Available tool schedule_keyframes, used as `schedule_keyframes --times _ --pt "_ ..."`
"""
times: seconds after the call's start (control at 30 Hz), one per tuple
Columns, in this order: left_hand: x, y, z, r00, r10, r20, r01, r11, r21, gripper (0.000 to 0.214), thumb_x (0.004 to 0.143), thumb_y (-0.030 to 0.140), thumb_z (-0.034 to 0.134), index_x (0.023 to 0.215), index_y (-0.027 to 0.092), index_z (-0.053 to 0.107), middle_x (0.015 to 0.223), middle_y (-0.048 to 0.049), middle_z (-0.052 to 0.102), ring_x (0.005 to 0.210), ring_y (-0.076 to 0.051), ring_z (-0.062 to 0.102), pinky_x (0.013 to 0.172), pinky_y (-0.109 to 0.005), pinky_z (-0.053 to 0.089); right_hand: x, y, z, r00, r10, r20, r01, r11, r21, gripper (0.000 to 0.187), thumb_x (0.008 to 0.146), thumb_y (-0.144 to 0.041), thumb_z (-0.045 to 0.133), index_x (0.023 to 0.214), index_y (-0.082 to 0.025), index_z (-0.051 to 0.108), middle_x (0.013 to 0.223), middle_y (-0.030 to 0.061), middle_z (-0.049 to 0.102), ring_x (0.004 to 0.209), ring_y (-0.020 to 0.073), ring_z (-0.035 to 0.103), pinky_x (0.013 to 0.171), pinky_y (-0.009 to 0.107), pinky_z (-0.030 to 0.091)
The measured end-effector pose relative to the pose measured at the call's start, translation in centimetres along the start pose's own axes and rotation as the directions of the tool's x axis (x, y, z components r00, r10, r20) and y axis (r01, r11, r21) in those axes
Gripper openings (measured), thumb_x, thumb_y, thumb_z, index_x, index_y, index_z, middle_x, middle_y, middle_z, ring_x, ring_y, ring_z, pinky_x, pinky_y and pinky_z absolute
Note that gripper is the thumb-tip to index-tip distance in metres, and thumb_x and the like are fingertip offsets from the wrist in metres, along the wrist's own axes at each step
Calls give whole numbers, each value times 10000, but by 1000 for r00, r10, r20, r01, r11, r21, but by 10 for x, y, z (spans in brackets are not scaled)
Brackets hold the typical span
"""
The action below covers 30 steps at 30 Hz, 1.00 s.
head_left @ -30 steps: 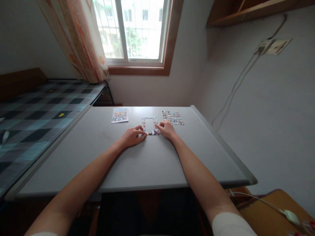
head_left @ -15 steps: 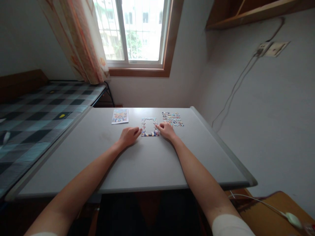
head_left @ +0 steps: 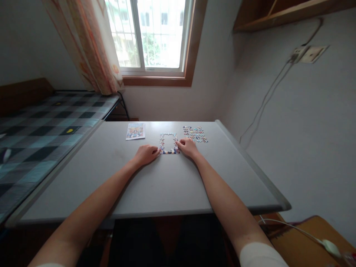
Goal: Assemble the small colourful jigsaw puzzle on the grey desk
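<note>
A jigsaw puzzle (head_left: 170,152) lies flat on the table, its border joined into a rectangle around a bare middle. My left hand (head_left: 147,154) rests at its lower left corner, with curled fingers and the fingertips against the edge. On the opposite side, my right hand (head_left: 188,147) is also curled, thumb and forefinger touching the right edge. Just beyond that hand are several loose puzzle pieces (head_left: 194,130), spread in rough rows. A printed picture sheet (head_left: 136,131) lies to the far left of the puzzle. Small pieces under the fingertips would be hidden.
The grey table (head_left: 167,189) has raised side edges. A bed with a checked cover (head_left: 69,115) stands left, and a window (head_left: 161,37) with a curtain (head_left: 86,44) is ahead. Cables (head_left: 261,105) run down the right wall from a socket (head_left: 299,54).
My left hand has shifted slightly, its fingertips now lower at the puzzle's left corner. The right hand stays at the right edge, almost unmoved.
</note>
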<state>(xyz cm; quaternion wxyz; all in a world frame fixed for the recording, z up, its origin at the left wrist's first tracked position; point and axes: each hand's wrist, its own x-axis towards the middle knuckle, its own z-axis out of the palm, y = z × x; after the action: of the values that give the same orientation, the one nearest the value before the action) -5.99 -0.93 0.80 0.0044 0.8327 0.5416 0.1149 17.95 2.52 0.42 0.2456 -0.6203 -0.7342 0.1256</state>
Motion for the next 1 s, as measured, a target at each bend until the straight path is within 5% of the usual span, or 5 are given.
schedule_keyframes --times 0.2,0.37,0.53,0.83,1.0 --pt "0 0 -1 1000 -8 1 8 999 -31 483 927 478 389 587 211 605 575 -60 611 566 -190 551 536 -290 207 1 0 0 1000 3 -3 -3 995 103 405 888 -469 502 649 -203 692 837 54 669 870 198 574 830 310 376" --pt "0 1 -2 1000 -14 10 15 999 -33 464 916 475 404 581 213 590 572 -55 609 561 -185 543 531 -289 204 5 2 -1 970 87 -228 -23 963 270 598 962 -412 282 553 -193 658 1082 92 632 1081 210 508 1024 336 311" --pt "-1 0 -2 1000 -14 2 14 998 -54 461 912 475 416 566 208 561 554 -52 591 546 -181 532 529 -288 191 8 5 -2 923 230 -309 -138 946 292 463 886 -262 301 701 -190 720 1155 107 583 1083 230 479 1036 375 311" --pt "-1 1 -4 1000 -10 15 11 999 -30 458 910 481 400 588 209 579 586 -59 618 572 -184 549 528 -286 201 9 10 -3 866 360 -348 -328 933 149 326 819 -294 449 1037 -211 677 1086 140 608 1118 336 417 985 487 323" --pt "0 0 -3 1000 -8 8 8 999 -31 456 911 481 405 589 212 587 579 -54 611 562 -184 546 526 -286 200 9 6 -11 798 425 -428 -382 905 187 350 879 -320 391 950 -225 720 1243 133 520 1156 340 415 986 505 325"
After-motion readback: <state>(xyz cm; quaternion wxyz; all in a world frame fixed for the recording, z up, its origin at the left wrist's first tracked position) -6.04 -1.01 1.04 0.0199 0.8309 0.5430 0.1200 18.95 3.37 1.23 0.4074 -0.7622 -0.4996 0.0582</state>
